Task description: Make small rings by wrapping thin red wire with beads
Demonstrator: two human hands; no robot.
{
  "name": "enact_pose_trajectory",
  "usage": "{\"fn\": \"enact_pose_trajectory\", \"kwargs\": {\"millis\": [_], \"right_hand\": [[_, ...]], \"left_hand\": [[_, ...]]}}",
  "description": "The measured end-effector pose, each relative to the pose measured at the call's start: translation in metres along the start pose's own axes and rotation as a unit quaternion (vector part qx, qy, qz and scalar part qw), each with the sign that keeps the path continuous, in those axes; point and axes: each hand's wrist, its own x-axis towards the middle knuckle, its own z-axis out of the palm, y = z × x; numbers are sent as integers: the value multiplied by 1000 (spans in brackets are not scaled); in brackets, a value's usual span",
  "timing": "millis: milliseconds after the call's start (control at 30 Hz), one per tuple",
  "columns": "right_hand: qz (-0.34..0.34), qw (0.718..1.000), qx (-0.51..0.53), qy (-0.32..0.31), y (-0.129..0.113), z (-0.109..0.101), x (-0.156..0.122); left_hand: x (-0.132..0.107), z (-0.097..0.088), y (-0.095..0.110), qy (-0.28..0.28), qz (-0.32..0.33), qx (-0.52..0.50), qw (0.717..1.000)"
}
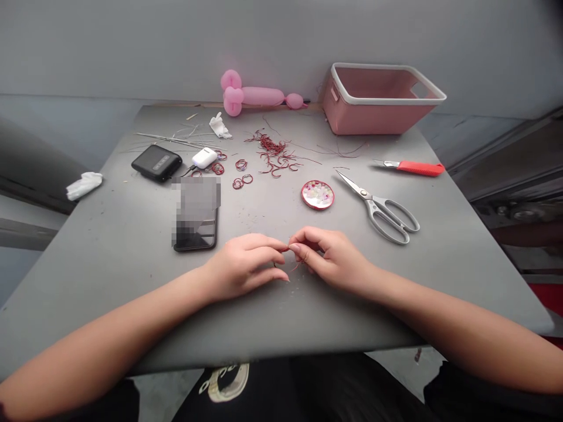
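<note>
My left hand [246, 264] and my right hand [328, 258] rest on the grey table [109, 264] near its front edge, fingertips meeting. Both pinch a small piece of red wire [285, 249] between thumb and forefinger; a thin red strand trails below it. Beyond my hands lies a small round red lid [317, 194] with pale beads in it. Farther back are a heap of red wire pieces [275, 155] and several small red wire rings [241, 176].
Grey scissors [382, 208] and a red-handled knife [416, 168] lie at the right. A phone [196, 217], a black power bank [156, 162] and a white earbud case [204, 157] lie at the left. A pink basket [378, 99] and a pink balloon [255, 97] stand at the back.
</note>
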Motion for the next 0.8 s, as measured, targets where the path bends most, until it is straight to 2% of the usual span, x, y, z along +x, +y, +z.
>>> {"fn": "enact_pose_trajectory", "kwargs": {"millis": [100,267,467,600,800], "right_hand": [[-26,999,0,27,4,-1,3],[-62,996,-10,58,9,-13,7],[-161,980,-118,-14,11,-32,7],[-181,975,-126,12,12,-30,7],[-222,967,-111,57,8,-21,5]], "left_hand": [[0,0,-2,-11,-2,5,1000],[1,-2,-5,-19,2,73,997],[1,-3,-9,-11,22,83,996],[-1,2,-10,12,-5,72,997],[1,11,-6,6,-19,35,999]]}}
